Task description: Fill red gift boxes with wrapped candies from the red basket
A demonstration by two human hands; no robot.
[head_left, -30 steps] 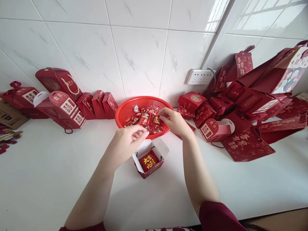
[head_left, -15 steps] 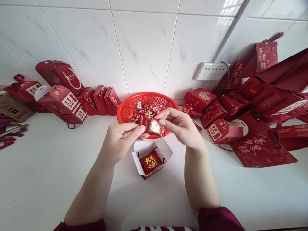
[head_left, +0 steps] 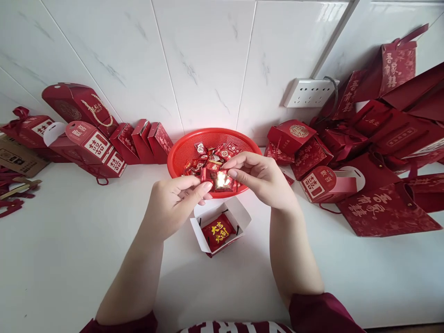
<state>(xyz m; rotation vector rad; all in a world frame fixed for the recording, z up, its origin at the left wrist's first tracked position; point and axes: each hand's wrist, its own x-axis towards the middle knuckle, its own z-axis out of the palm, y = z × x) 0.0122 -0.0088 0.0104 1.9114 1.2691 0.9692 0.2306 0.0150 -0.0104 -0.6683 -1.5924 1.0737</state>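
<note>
A red and gold wrapped candy (head_left: 221, 181) is pinched between both hands, above the front rim of a red plastic basket (head_left: 180, 159). My left hand (head_left: 175, 201) is closed on its left end, thumb on top. My right hand (head_left: 262, 178) grips the upper right side with thumb and fingertips. Behind it, several wrapped candies (head_left: 215, 159) lie in the basket. Just below the hands stands an open small box (head_left: 239, 213) with white inner flaps. Inside it lies a red packet (head_left: 218, 232) with gold characters.
On the left stand red gift boxes (head_left: 93, 143) and a brown carton (head_left: 21, 155). Red boxes and bags (head_left: 385, 203) crowd the right side. A white power strip (head_left: 310, 93) with a grey cable is at the tiled wall (head_left: 208, 60).
Both hands keep hold of the candy, which has tilted slightly so its shiny gold face catches the light differently. The camera view has shifted a little.
</note>
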